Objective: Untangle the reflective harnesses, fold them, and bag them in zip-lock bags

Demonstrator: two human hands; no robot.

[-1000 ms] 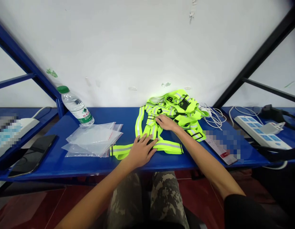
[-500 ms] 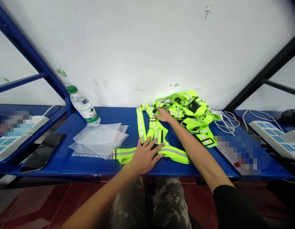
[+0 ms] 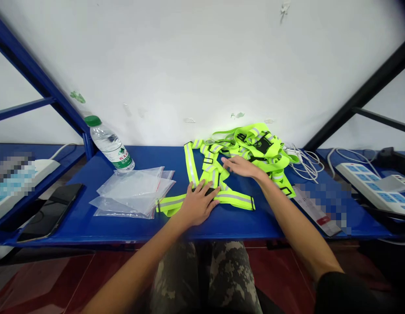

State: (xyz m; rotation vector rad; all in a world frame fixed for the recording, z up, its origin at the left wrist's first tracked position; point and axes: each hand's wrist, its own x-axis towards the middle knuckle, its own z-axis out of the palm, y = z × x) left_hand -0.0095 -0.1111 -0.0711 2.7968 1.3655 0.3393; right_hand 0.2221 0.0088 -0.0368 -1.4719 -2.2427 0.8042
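A neon-yellow reflective vest (image 3: 235, 199) made of straps with grey stripes is spread on the blue table. My left hand (image 3: 199, 203) lies flat on its dark middle piece, fingers spread. Just right of the vest's upper straps is my right hand (image 3: 240, 166), with fingers stretched toward the left and nothing visible in them. Whether its fingertips touch a strap I cannot tell. Behind that hand, against the wall, sits a tangled pile of more reflective straps (image 3: 270, 162) with black buckles.
Clear plastic bags (image 3: 130, 192) lie left of the vest, beside a water bottle (image 3: 110, 146) with a green cap. A phone (image 3: 52, 213) rests at the table's left edge. White cables (image 3: 308, 165), a printed card (image 3: 315, 209) and a power strip (image 3: 375, 185) are on the right.
My right hand has come off the upper straps and moved right. The vest's right lower strap now lies straighter and higher. My left hand stays on the middle.
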